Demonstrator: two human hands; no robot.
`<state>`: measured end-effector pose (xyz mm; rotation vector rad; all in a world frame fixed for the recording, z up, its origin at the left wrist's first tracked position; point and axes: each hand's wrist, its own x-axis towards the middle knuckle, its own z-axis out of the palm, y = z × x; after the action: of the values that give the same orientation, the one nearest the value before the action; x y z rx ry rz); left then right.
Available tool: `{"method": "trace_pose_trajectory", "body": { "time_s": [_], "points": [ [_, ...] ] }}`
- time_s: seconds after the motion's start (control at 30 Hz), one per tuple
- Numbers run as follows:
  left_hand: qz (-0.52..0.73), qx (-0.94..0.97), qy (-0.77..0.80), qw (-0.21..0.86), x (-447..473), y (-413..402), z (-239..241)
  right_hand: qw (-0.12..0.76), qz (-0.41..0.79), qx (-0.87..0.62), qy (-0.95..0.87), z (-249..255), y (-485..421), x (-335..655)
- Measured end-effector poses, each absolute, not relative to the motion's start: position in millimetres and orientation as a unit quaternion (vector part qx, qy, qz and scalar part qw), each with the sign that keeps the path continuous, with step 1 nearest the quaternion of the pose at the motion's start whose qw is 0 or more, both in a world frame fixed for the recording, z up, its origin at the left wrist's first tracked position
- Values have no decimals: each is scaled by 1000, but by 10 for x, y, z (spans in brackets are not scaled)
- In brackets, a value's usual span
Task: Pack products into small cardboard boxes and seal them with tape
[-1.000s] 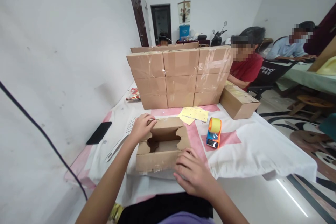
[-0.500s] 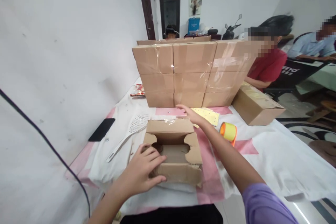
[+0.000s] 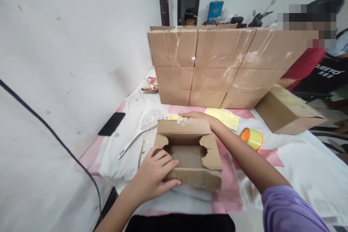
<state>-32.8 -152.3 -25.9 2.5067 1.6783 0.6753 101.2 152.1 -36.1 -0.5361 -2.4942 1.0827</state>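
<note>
An open cardboard box stands in front of me with its flaps folded outward; its inside shows bare brown board. My left hand grips its near left corner, fingers over the left flap and thumb against the near flap. Behind the far flap reaches my right hand, fingers stretched to the left and partly hidden by that flap. A small yellow strip with a printed label lies by its fingertips. Under the right forearm's far side is a yellow dotted sheet.
Taped cardboard boxes form a wall across the back. Another box stands at right, near a yellow-orange tape roll. A white slotted skimmer, a black phone and a red packet lie left. A person in red sits beyond.
My view has tilted down and turned left. My right hand has dropped lower behind the box's far flap, and the yellow strip shows by its fingers. The left hand keeps its place on the box.
</note>
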Motion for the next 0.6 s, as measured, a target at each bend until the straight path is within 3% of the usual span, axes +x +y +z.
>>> {"method": "trace_pose_trajectory", "body": {
  "time_s": [0.1,0.23,0.33,0.43,0.6],
  "points": [
    [220,817,532,26,-305,-1504,-225,233,383,-203,-871,-255,1504,1311],
    [204,831,517,21,-315,-1450,-129,441,434,-271,-738,77,1446,1836],
    [165,823,544,-4,-330,-1360,-46,511,455,-255,-683,412,1218,2136],
    [123,832,540,-40,-340,-1236,37,505,438,-224,-709,681,859,2256],
    [118,851,507,-68,-520,-1119,70,349,378,-198,-834,650,305,2194]
  ]
}}
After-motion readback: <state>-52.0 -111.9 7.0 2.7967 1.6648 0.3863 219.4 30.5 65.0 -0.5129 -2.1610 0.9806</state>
